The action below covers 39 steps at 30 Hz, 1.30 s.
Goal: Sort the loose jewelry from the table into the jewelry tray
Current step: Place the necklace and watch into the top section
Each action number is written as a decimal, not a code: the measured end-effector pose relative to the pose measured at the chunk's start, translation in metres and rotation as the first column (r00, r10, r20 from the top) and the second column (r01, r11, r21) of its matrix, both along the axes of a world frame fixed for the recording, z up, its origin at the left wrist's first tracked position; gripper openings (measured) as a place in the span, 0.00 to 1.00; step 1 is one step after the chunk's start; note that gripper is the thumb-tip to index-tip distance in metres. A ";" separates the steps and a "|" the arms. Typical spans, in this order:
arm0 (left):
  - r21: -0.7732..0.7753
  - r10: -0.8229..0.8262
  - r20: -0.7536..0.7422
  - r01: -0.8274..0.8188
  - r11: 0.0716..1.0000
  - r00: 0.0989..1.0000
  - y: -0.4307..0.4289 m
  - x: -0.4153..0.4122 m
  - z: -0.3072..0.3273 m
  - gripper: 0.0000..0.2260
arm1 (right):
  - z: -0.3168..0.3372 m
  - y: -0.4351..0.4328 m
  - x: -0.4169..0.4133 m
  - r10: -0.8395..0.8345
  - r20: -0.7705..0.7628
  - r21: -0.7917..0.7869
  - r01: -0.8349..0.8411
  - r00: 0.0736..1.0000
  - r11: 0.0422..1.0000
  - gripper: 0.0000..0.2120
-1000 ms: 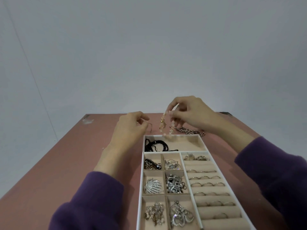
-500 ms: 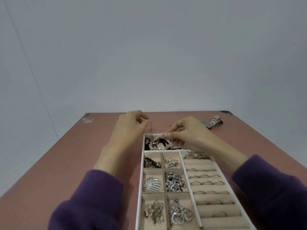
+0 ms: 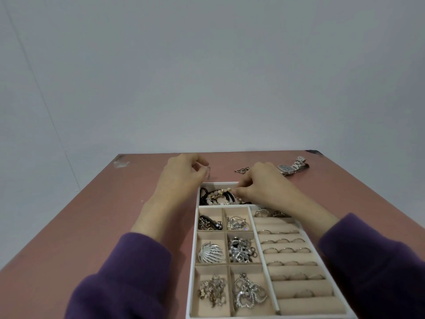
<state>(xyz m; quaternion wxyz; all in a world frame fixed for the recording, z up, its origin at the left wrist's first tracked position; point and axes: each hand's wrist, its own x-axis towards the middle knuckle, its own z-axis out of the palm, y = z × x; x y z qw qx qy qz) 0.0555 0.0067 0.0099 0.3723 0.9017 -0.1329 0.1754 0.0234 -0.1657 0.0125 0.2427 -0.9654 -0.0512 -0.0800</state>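
Pink worktop (image 3: 115, 215): the right hand (image 3: 266, 187) pinches a beaded bracelet (image 3: 215, 196) between its fingers to seat it in the jewelry tray (image 3: 223, 206); left hand (image 3: 181, 178) fingers hold a thin hoop (image 3: 208, 172) ready.

Readable text: none anywhere in view.
Silver metal wristwatch with a dark dial (image 3: 290, 168): lies on the far right of the pink counter (image 3: 92, 226); the dial is too small and blurred to make out any numerals or brand.
White jewelry tray with beige lining (image 3: 192, 272): no legible print on the rim and dividers that show.
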 end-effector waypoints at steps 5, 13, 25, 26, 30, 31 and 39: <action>0.039 -0.018 0.017 0.018 0.999 1.000 -0.002 0.002 -0.002 0.07 | 0.015 -0.018 0.009 -0.025 0.080 0.028 0.023 0.996 0.999 0.06; 0.057 -0.107 0.080 0.103 0.993 0.991 -0.013 -0.003 -0.002 0.07 | 0.025 -0.067 0.046 -0.032 0.018 -0.152 0.034 0.999 0.988 0.03; 0.049 -0.109 0.081 0.105 0.993 0.991 -0.012 -0.003 -0.003 0.07 | 0.022 -0.073 0.049 0.012 -0.092 -0.441 -0.052 0.996 0.896 0.12; 0.051 -0.110 0.081 0.106 0.993 0.991 -0.012 -0.003 -0.002 0.07 | 0.021 -0.073 0.049 0.005 -0.087 -0.460 -0.045 0.996 0.887 0.11; 0.051 -0.109 0.077 0.105 0.993 0.991 -0.011 -0.004 -0.003 0.07 | 0.020 -0.075 0.049 0.014 -0.070 -0.498 -0.047 0.997 0.866 0.06; 0.050 -0.108 0.078 0.105 0.993 0.991 -0.011 -0.004 -0.003 0.07 | 0.020 -0.075 0.049 0.017 -0.065 -0.495 -0.047 0.998 0.867 0.06; 0.048 -0.104 0.072 0.101 0.994 0.992 -0.012 -0.003 -0.002 0.07 | 0.010 -0.082 0.052 0.041 0.027 -0.473 -0.023 0.999 0.881 0.06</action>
